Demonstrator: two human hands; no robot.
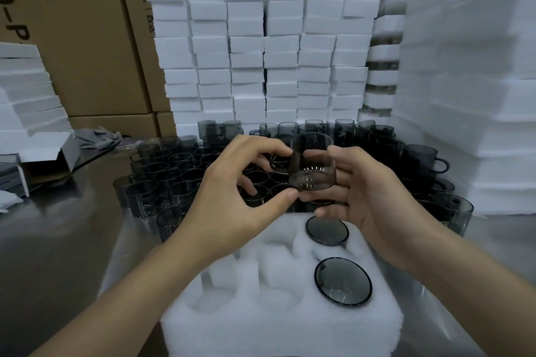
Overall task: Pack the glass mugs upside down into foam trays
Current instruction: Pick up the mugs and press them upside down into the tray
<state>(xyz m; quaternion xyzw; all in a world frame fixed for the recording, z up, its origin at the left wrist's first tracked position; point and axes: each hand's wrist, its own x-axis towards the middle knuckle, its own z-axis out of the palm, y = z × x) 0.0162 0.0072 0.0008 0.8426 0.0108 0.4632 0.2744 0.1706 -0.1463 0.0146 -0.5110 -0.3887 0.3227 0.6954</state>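
Backdrop: stacks of white foam blocks (261,38) along the counter's far edge, cardboard boxes (72,38) behind the far left corner.
Counter (58,240): bare steel, crowded at the middle with loose smoked-glass mugs (174,171).
Foam tray (261,327): at the near edge; two packed mugs (327,230) (343,281) sit bottoms-up in its right-hand pockets.
Held mug (312,166): in the air over the tray's far edge, handle towards the left.
Left hand (232,197): thumb and forefinger pinch the held mug's left side.
Right hand (362,191): fingers curled round its right side.
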